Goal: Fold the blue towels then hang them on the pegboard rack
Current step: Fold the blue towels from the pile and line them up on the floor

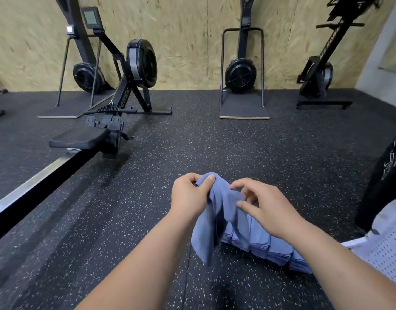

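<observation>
Holding one blue towel (224,211) up just above the row of folded towels (271,247), pinching its top tight between the curled fingers and thumb of the left hand (188,198), with the right hand (266,206) loosely open, fingertips touching the cloth.

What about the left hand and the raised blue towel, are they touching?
Touching. The head view shows the left hand pinching the top edge of the raised blue towel between thumb and fingers.
</observation>
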